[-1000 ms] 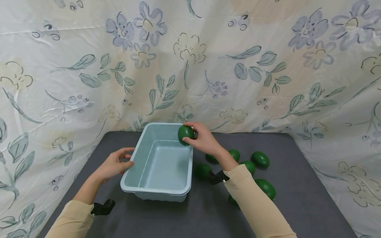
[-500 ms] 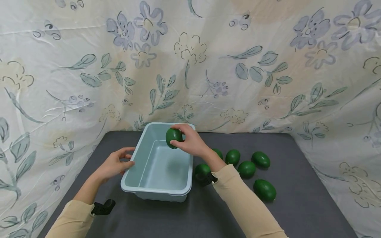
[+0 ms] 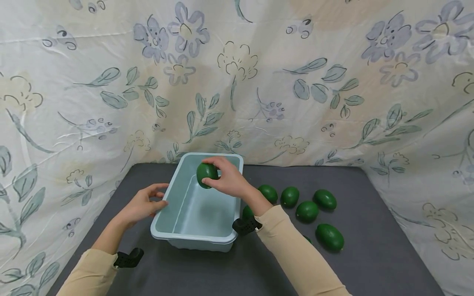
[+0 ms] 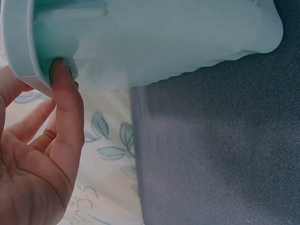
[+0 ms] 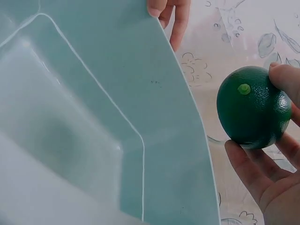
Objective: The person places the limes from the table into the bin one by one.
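Observation:
My right hand (image 3: 231, 179) pinches a glossy dark green avocado (image 3: 206, 175) between thumb and fingers, over the back part of a pale blue plastic tub (image 3: 194, 237). A light green stem spot marks the avocado (image 5: 251, 108) in the right wrist view. On the tub's left side, my left hand (image 3: 142, 204) holds the rim. From the left wrist, the thumb (image 4: 65, 101) shows pressed under the lip, with other fingers beyond the rim. Bare floor shows inside the tub.
Several more avocados (image 3: 307, 211) lie on the dark grey tabletop (image 3: 355, 263) to the tub's right, some partly behind my right forearm (image 3: 292, 246). A floral curtain (image 3: 237, 102) hangs along the back and both sides.
My right hand has carried the avocado leftward from the tub's back right corner to over its inside. The left hand has stayed on the rim.

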Demonstrator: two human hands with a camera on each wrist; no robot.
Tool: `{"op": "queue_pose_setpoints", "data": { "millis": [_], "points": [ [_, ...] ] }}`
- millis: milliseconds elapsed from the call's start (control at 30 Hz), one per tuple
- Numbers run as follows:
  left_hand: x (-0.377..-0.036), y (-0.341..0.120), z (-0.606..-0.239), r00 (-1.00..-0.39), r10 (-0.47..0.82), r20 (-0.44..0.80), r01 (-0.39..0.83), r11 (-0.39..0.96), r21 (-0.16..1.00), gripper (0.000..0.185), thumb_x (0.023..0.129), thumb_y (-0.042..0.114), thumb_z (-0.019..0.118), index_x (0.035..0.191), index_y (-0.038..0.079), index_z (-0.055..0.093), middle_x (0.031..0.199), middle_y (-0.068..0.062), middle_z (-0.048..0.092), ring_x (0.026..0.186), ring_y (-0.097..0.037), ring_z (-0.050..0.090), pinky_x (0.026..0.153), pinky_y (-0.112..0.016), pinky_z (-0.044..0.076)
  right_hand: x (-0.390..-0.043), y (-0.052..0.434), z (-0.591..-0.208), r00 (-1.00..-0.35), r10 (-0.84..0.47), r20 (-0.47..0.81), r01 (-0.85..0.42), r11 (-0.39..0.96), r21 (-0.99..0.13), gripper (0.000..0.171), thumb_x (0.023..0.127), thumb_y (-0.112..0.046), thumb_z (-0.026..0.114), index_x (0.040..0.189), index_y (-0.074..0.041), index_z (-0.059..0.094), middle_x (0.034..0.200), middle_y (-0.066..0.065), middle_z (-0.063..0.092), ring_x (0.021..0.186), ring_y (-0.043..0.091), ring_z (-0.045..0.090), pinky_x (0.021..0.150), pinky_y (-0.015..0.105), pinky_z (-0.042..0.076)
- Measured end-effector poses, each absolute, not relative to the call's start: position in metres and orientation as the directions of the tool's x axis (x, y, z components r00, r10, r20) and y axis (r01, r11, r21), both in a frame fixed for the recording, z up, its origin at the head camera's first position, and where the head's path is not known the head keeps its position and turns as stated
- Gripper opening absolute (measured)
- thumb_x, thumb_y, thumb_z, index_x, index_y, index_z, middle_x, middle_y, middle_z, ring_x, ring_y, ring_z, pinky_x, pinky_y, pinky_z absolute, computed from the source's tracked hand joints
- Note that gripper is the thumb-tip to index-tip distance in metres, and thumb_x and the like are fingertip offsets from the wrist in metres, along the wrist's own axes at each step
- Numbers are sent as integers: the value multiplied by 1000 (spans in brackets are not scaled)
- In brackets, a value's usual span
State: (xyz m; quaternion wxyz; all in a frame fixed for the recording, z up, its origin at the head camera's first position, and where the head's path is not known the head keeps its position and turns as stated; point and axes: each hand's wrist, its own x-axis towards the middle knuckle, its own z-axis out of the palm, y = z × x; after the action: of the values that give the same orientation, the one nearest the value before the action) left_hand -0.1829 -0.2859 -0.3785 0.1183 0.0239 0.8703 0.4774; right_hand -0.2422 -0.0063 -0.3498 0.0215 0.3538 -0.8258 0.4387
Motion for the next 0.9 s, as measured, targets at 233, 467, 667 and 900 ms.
{"op": "queue_pose_setpoints", "data": {
  "millis": [233, 467, 667, 900],
  "points": [
    [-182, -286, -379, -972, 156, -178, -66, 544, 836, 60, 87, 12, 61, 141, 8, 32, 112, -21, 49, 80, -23, 59, 61, -37, 52, -241, -4, -347, -756, -586, 291, -571, 375, -730, 54, 87, -24, 63, 136, -16, 43, 137, 4, 40, 117, 20, 48, 85, 31, 48],
    [-182, -287, -379, -972, 155, -176, -60, 560, 826, 60, 87, 12, 61, 140, 8, 33, 112, -21, 50, 79, -23, 59, 60, -36, 52, -244, 4, -349, -751, -593, 290, -574, 369, -731, 56, 88, -25, 62, 139, -18, 40, 140, 2, 38, 124, 23, 44, 92, 40, 45],
    [-182, -286, -379, -972, 155, -174, -59, 560, 826, 60, 87, 11, 61, 140, 7, 33, 112, -22, 51, 78, -22, 60, 60, -36, 52, -241, 14, -351, -752, -579, 317, -589, 372, -717, 56, 88, -26, 62, 139, -17, 40, 140, 2, 39, 125, 22, 43, 92, 43, 44],
    [-183, -285, -379, -973, 143, -180, -68, 567, 821, 60, 87, 11, 60, 140, 8, 34, 111, -21, 51, 79, -22, 59, 60, -36, 52, -230, 25, -345, -746, -547, 380, -617, 352, -704, 55, 87, -26, 64, 137, -18, 42, 138, -3, 41, 123, 16, 44, 91, 37, 45]
  ]
}}
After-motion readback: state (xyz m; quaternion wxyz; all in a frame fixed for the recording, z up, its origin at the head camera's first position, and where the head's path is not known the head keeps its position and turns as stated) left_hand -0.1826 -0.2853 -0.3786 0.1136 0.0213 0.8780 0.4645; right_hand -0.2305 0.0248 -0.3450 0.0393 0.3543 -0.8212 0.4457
